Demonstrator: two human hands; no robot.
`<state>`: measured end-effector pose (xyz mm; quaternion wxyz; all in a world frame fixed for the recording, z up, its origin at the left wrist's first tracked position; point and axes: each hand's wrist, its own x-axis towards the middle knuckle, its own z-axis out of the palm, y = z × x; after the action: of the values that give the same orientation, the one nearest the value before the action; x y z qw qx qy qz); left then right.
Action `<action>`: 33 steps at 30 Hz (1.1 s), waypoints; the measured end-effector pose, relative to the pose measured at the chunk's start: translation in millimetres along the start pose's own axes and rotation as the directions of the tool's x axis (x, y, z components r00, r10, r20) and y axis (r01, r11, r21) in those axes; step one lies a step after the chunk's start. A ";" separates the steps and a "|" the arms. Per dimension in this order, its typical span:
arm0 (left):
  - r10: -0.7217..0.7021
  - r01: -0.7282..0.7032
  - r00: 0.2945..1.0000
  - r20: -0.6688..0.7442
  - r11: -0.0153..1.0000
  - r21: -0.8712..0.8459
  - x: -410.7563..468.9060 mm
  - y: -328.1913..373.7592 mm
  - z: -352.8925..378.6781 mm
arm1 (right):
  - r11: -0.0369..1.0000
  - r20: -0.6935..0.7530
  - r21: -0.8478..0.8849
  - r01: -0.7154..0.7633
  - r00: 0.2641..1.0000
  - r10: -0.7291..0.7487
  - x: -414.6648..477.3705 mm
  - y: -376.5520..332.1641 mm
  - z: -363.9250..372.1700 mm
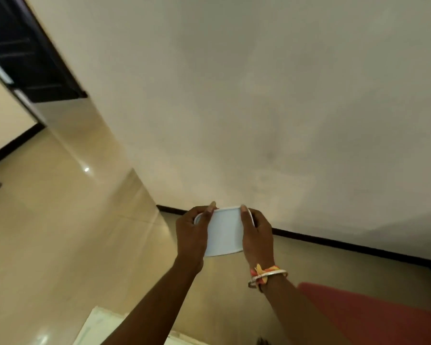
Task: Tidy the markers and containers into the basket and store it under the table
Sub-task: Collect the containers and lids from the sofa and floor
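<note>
Nearest, a pale surface [98, 324] edge shows at the bottom, with something red [373, 317] to the right. Above these, both hands grip one white container [224, 232] in the air: the left hand [190, 235] wraps its left side, the right hand [258, 236] its right, thumbs over the rim. Beyond lie the tiled floor [60, 220] and a blank wall [259, 95]. The step looks like carrying a container; the basket is out of view, so the next move calls for finding it first.
</note>
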<state>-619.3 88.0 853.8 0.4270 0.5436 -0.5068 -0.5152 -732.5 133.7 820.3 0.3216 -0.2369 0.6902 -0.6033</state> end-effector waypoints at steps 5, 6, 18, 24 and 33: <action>-0.122 0.068 0.943 -0.310 0.982 -0.178 84.8 4.5 -41.6 | 0.999 0.223 -0.053 0.012 0.975 0.000 53.6 -30.6 101.0; -0.147 0.069 0.920 -0.364 0.973 -0.219 105.2 2.4 -50.3 | 0.999 0.281 -0.038 -0.006 0.960 0.016 60.9 -32.9 123.7; -0.329 -0.048 0.629 -0.704 0.888 -0.458 356.8 23.0 -207.0 | 0.990 0.637 0.101 -0.095 0.771 0.009 143.3 -77.5 431.5; -0.311 -0.203 0.386 -0.868 0.890 -0.409 404.7 34.8 -338.5 | 0.995 0.832 0.062 -0.079 0.555 -0.008 109.2 -95.4 590.2; -0.169 -0.116 0.021 -0.985 0.978 -0.171 416.4 -8.1 -525.2 | 0.987 0.966 0.062 0.149 0.240 -0.097 -18.5 -87.9 806.5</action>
<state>-115.4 -354.1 847.7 0.7022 0.7106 0.0030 -0.0441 -136.6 -415.9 857.4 0.6230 -0.6161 0.3410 -0.3407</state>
